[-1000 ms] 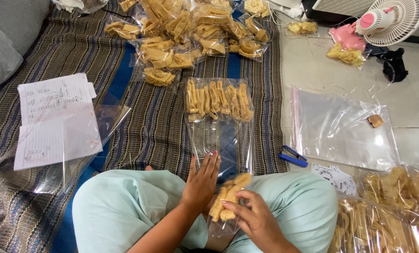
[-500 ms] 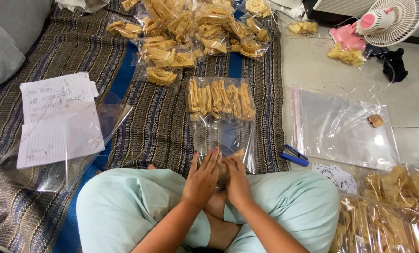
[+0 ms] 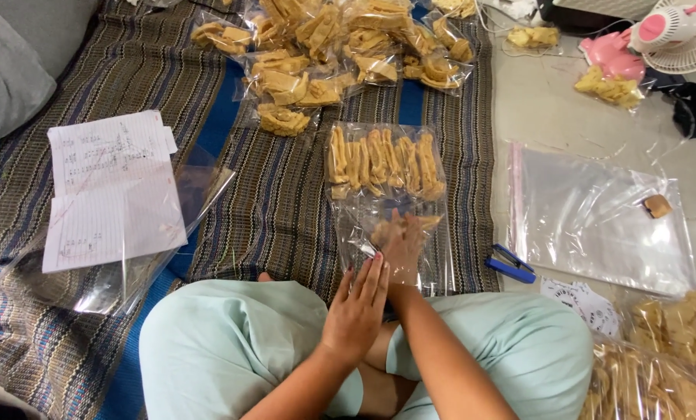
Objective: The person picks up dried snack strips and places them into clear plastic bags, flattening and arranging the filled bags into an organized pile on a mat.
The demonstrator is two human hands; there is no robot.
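Observation:
A clear plastic bag (image 3: 363,225) lies open on the striped mat in front of my crossed legs. A row of yellow-brown fried snack strips (image 3: 383,159) fills its far end. My right hand (image 3: 401,247) is pushed inside the bag through its near opening, shut on a bunch of snack strips (image 3: 387,229) just below that row. My left hand (image 3: 357,307) lies flat with fingers apart on the bag's near edge, pressing it down.
Several filled snack bags (image 3: 324,54) are piled at the far end of the mat. Lined paper sheets (image 3: 110,190) lie on plastic at left. A blue stapler (image 3: 510,263), a large clear bag (image 3: 597,218), a pink fan (image 3: 674,31) and more snacks (image 3: 667,350) are on the right.
My right hand has carried a bunch of snack strips from my lap into the bag and pushed it toward the row at the far end. My left hand stayed on the bag's near edge.

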